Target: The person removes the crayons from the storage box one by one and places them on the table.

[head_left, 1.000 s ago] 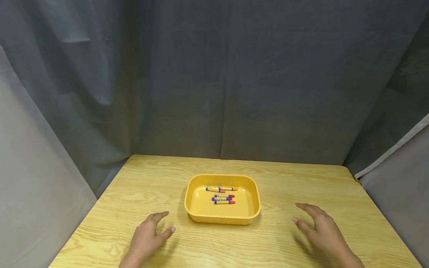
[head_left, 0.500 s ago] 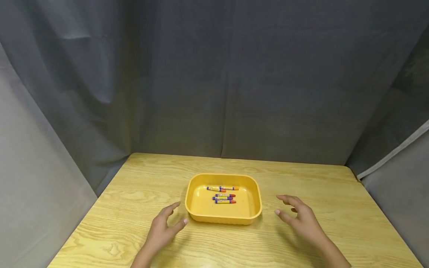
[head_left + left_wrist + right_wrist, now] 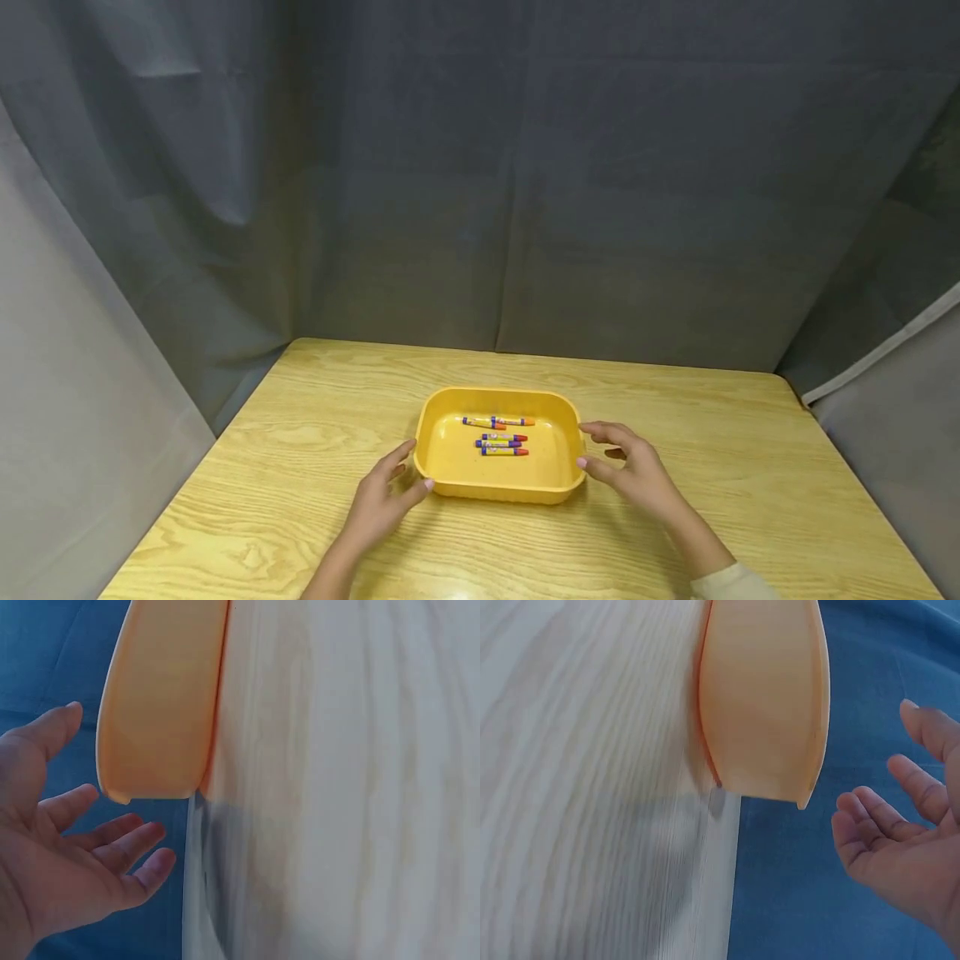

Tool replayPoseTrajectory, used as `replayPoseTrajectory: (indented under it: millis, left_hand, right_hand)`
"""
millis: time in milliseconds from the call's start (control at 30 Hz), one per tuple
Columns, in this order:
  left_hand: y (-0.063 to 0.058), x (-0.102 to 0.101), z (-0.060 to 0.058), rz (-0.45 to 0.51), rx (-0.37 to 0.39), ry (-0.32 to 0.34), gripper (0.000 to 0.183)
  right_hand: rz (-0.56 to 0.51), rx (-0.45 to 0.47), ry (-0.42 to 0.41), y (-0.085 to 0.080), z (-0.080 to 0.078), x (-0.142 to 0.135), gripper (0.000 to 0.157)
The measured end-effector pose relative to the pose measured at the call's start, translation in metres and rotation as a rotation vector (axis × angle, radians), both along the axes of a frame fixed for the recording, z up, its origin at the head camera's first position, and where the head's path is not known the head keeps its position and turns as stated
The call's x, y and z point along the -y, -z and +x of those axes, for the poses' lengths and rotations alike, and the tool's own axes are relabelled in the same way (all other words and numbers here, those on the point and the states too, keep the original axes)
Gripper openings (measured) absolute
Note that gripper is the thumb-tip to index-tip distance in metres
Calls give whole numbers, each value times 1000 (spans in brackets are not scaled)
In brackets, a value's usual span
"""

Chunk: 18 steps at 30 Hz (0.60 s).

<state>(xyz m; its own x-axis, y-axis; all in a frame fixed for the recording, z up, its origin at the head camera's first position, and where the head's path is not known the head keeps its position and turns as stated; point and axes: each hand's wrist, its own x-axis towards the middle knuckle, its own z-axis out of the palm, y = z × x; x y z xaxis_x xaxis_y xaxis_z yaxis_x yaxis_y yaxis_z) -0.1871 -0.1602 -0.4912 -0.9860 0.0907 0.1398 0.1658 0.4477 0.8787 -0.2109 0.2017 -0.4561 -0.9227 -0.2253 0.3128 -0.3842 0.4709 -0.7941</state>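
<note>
A yellow plastic tray (image 3: 457, 488) stands on the wooden table. Several crayons (image 3: 501, 444) with yellow-and-blue wrappers lie inside it, their tips orange, red and purple. My left hand (image 3: 378, 504) is at the tray's left side, fingers spread and thumb by the near left corner. On the opposite side is my right hand (image 3: 637, 477), its thumb and forefinger close to the right rim. Both wrist views show a small gap between the tray wall (image 3: 161, 697) and the fingers of the left hand (image 3: 82, 862), and likewise for the right hand (image 3: 900, 840). Neither hand holds anything.
The wood-grain table (image 3: 322, 400) has rounded far corners. A dark grey curtain (image 3: 510, 183) hangs behind its far edge, and lighter grey cloth (image 3: 75, 350) hangs on the left and right sides.
Both hands have moved inward from either side to the tray's edges, the left going right and the right going left. Tray and crayons stay where they were on the table.
</note>
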Motion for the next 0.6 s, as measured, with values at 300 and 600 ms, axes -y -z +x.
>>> replayPoseTrajectory:
  millis: [300,600]
  left_hand:
    - [3,-10,-9,76,13,25,74]
    - [7,-13,-13,113,101,70,80]
  right_hand:
    - [-55,20,-86,-4,-13,20,42]
    - [-92,123,-158,2,-30,43,37]
